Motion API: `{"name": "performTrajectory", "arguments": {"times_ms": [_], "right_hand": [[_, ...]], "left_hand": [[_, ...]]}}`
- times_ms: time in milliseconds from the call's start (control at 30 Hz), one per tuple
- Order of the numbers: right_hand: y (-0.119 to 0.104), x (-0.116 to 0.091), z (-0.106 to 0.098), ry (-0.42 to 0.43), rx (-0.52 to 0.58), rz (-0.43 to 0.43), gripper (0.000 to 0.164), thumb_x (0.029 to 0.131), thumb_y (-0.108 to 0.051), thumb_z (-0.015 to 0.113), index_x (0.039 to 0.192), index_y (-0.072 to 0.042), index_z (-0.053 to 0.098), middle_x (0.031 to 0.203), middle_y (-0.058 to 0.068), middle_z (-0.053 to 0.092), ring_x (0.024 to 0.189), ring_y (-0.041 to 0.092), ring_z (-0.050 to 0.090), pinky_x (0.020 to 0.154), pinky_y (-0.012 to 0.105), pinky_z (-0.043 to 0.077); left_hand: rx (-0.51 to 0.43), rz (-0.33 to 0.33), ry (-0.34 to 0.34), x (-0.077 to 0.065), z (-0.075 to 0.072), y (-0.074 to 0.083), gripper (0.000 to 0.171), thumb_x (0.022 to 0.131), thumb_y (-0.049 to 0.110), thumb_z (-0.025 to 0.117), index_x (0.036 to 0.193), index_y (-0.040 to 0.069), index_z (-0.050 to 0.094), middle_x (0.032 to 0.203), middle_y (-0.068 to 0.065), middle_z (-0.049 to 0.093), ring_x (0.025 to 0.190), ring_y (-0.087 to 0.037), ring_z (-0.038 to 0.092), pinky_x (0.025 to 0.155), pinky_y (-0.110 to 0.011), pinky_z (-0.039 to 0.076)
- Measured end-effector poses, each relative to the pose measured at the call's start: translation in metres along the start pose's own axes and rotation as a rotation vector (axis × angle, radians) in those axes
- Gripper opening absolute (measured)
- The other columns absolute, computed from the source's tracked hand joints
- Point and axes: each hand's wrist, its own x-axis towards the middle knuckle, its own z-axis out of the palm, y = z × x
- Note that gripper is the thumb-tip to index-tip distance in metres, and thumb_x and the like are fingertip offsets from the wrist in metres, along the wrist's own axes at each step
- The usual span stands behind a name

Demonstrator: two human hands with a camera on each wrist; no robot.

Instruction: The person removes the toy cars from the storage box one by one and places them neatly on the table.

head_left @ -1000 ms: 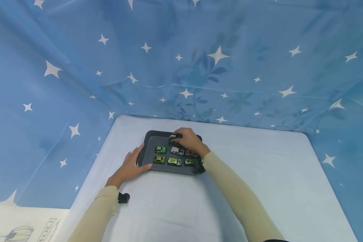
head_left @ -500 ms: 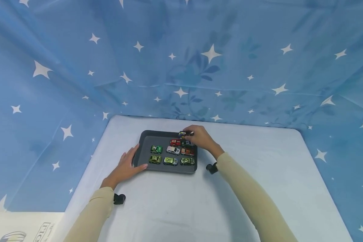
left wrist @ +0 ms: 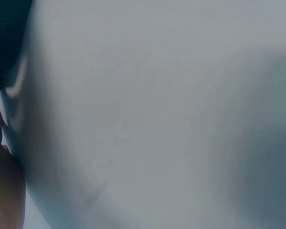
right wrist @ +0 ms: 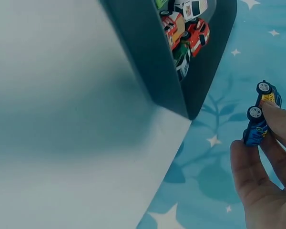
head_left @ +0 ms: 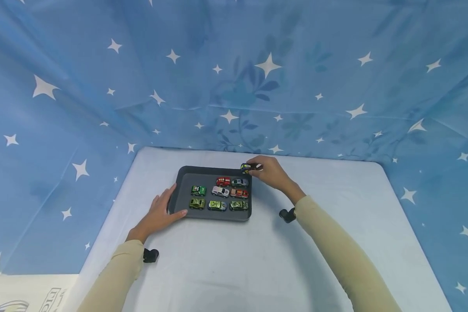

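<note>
My right hand point(head_left: 272, 173) pinches a dark blue toy car point(head_left: 245, 168) over the back right corner of the grey tray point(head_left: 208, 216). In the right wrist view that blue toy car point(right wrist: 255, 134) shows yellow marks and its wheels, held between thumb and fingers. Against the tray's left side rests my left hand point(head_left: 158, 215), thumb along the front rim and fingers extended. Toy cars stand in rows inside: a red car point(head_left: 223, 181), a grey-blue car point(head_left: 239, 182), a white car point(head_left: 220, 191), an orange-red car point(head_left: 239, 193), a green car point(head_left: 198, 190) and several camouflage-patterned ones in front.
A white tabletop point(head_left: 226, 264) lies under the tray. Blue cloth with white stars point(head_left: 296, 91) hangs behind and at both sides. At the lower left a cream printed cloth point(head_left: 31, 294) shows. The left wrist view is mostly white table surface.
My right hand has carried the blue toy car rightward and back to the tray's corner, uncovering the red and grey-blue cars. My left hand stays at the tray; the head view has shifted slightly.
</note>
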Motion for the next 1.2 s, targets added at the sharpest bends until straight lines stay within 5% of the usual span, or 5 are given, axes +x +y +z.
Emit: {"name": "performTrajectory", "arguments": {"times_ms": [500, 1200], "right_hand": [[0.023, -0.026, -0.019, 0.006, -0.053, 0.058, 0.033, 0.09, -0.01, 0.071, 0.122, -0.006, 0.067, 0.119, 0.009, 0.066, 0.102, 0.024, 0.066, 0.085, 0.037, 0.057], [0.061, -0.05, 0.013, 0.001, -0.046, 0.185, 0.034, 0.085, -0.007, 0.075, 0.118, -0.006, 0.069, 0.119, 0.012, 0.067, 0.107, 0.028, 0.064, 0.093, 0.044, 0.053]], "left_hand": [[-0.015, 0.016, 0.014, 0.003, -0.001, -0.005, 0.105, 0.082, 0.064, 0.066, 0.158, 0.033, 0.001, 0.163, -0.013, 0.012, 0.148, -0.038, 0.008, 0.119, -0.055, -0.003], [-0.026, 0.0, 0.007, 0.001, 0.003, -0.003, 0.104, 0.082, 0.064, 0.066, 0.157, 0.035, 0.001, 0.163, -0.01, 0.011, 0.149, -0.036, 0.005, 0.119, -0.054, -0.003]]}}
